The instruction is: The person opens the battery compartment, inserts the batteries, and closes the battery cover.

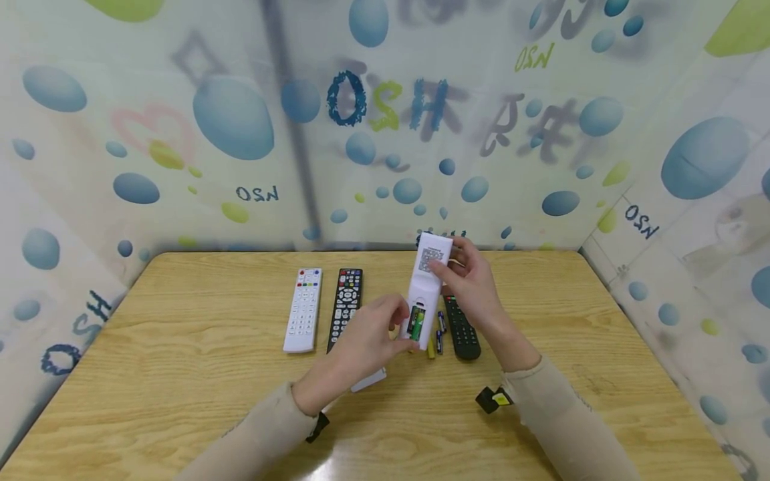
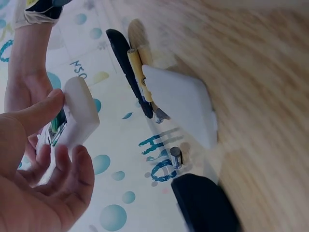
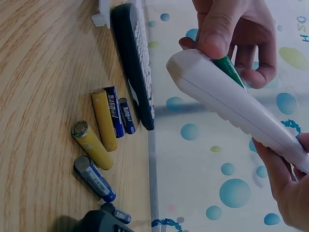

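Observation:
A white remote control [image 1: 428, 280] is held up, its back toward the head camera and its battery compartment uncovered. My right hand [image 1: 475, 280] grips the upper end, thumb on the back near a printed code. At the lower end, my left hand [image 1: 369, 334] has its thumb and fingers around a green battery [image 3: 229, 70], which lies partly in the compartment. Whether the battery is fully seated cannot be told. Below the remote, yellow batteries [image 3: 91, 145] and blue batteries [image 3: 94, 179] lie on the table.
On the wooden table [image 1: 198, 374] lie a white remote [image 1: 303, 310], a black remote [image 1: 347, 300] and a dark remote [image 1: 462, 331]. A white piece [image 1: 369, 379] is mostly hidden beneath my left forearm. Behind the table hangs a patterned cloth [image 1: 240, 220].

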Demonstrator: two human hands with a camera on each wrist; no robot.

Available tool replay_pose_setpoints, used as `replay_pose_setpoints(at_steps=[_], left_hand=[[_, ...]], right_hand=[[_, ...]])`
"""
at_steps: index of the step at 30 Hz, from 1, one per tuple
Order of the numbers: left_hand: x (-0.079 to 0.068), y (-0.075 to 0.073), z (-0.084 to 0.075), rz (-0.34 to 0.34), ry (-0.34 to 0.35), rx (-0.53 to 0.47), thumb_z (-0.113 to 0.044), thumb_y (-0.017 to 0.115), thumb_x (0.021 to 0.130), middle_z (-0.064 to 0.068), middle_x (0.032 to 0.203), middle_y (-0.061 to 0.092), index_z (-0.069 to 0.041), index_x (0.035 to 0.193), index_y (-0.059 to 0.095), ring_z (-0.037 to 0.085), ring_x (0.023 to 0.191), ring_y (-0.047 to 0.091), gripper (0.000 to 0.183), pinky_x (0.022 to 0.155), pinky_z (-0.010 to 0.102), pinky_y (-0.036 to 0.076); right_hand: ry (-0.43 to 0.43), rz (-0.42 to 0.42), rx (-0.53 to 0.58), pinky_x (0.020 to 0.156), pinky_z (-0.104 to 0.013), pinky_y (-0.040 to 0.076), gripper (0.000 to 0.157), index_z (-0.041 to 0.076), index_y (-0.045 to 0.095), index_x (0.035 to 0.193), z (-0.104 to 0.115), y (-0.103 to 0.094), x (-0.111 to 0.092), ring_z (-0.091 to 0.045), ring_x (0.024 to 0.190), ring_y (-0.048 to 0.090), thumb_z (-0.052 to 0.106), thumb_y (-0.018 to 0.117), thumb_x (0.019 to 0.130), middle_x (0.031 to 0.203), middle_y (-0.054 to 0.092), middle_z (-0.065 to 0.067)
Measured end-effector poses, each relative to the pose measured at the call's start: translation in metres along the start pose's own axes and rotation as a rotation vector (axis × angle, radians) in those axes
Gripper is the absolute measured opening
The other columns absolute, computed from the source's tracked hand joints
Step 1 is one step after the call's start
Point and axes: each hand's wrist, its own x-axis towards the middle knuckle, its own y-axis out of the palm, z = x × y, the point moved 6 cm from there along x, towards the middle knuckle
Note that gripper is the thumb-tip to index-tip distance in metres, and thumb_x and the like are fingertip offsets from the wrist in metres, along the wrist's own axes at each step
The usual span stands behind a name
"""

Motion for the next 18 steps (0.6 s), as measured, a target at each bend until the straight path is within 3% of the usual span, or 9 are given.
replay_pose_setpoints(at_steps=[7, 18], left_hand=[[0.001, 0.001, 0.008, 0.03, -0.139, -0.135, -0.023, 0.095, 0.076, 0.003, 0.102, 0.058, -0.008, 0.131, 0.052, 0.02, 0.087, 0.06, 0.071, 0.07, 0.029, 0.053], [0.005, 0.005, 0.017, 0.096, -0.203, -0.392, -0.014, 0.095, 0.075, 0.004, 0.101, 0.062, -0.007, 0.131, 0.052, 0.018, 0.088, 0.063, 0.072, 0.073, 0.03, 0.058]], right_hand=[[0.014, -0.001, 0.0, 0.075, -0.04, 0.062, 0.046, 0.004, 0.044, 0.144, 0.003, 0.0, 0.0, -0.033, 0.108, 0.065, 0.012, 0.063, 0.103, 0.131, 0.058, -0.021], [0.013, 0.005, 0.022, 0.075, -0.039, 0.062, 0.046, 0.004, 0.044, 0.144, 0.005, 0.0, -0.001, -0.032, 0.107, 0.065, 0.011, 0.063, 0.103, 0.132, 0.059, -0.021]])
